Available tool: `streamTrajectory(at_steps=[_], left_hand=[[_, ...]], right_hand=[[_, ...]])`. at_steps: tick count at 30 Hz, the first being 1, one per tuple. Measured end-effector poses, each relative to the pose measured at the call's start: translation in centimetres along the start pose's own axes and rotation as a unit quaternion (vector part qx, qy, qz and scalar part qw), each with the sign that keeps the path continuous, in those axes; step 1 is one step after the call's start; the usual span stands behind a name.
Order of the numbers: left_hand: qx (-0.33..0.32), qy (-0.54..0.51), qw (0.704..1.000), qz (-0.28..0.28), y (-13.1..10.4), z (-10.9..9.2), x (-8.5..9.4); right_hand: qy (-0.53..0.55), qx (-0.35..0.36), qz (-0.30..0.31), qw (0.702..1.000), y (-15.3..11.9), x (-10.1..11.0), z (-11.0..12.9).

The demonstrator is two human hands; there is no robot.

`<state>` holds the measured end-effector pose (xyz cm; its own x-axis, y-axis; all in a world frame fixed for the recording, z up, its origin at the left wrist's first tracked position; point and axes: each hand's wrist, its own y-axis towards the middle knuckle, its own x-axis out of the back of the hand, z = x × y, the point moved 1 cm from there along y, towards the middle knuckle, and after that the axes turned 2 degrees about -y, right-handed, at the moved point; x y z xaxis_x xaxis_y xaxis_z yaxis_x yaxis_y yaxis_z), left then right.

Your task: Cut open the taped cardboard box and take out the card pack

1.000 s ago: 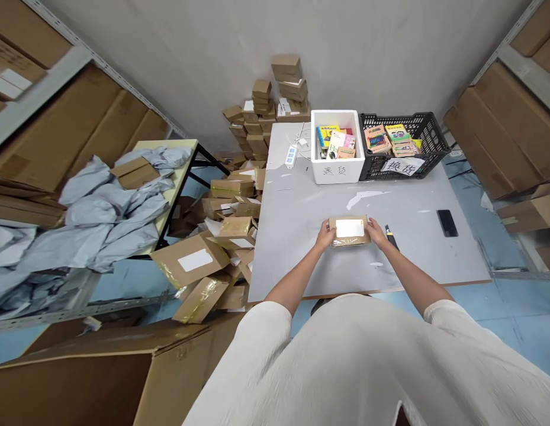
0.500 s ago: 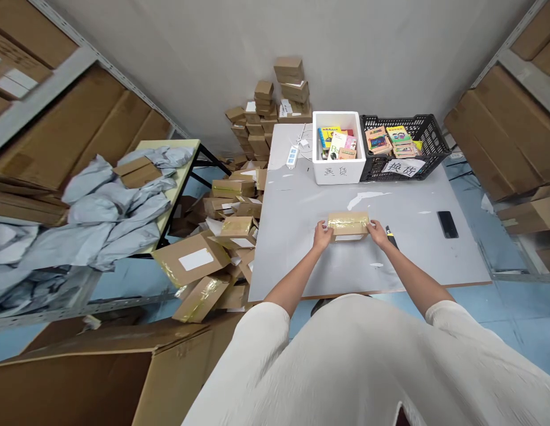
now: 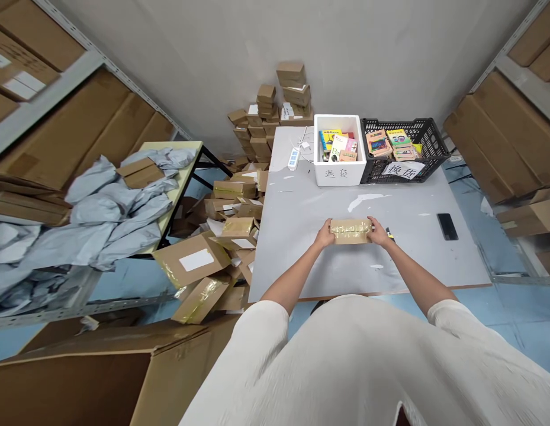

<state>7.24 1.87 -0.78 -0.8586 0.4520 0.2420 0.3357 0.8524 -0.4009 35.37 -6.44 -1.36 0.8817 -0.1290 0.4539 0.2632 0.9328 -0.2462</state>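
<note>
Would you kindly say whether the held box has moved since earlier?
Yes: the box has turned, its labelled face rolling out of sight toward the table's near edge.

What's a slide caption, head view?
Left grip and right grip hold opposite ends of a taped cardboard box over a grey table.

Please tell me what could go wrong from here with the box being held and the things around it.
The box is held only at its ends by the left hand and right hand, so it might slip if either grip loosens. What looks like a cutter lies partly hidden by the right hand, which could brush it; its blade cannot be made out. The labelled carton sits tilted on the heap left of the table and may slide.
</note>
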Motion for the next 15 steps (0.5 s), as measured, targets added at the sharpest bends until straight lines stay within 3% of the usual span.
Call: streamTrajectory(at_steps=[6, 11, 15], left_hand=[[-0.052, -0.006, 0.995, -0.085, 0.0, -0.1, -0.8], [-0.01, 0.051, 0.996, -0.076, -0.7, 2.4, -1.4], [-0.025, 0.053, 0.996, -0.074, -1.0, 3.5, -1.4]], right_hand=[[0.039, -0.024, -0.057, 0.997, 0.0, -0.7, 0.1], [-0.002, -0.075, -0.046, 0.996, -1.4, -1.7, -2.0], [-0.007, -0.101, -0.033, 0.994, -2.1, -1.8, -3.4]])
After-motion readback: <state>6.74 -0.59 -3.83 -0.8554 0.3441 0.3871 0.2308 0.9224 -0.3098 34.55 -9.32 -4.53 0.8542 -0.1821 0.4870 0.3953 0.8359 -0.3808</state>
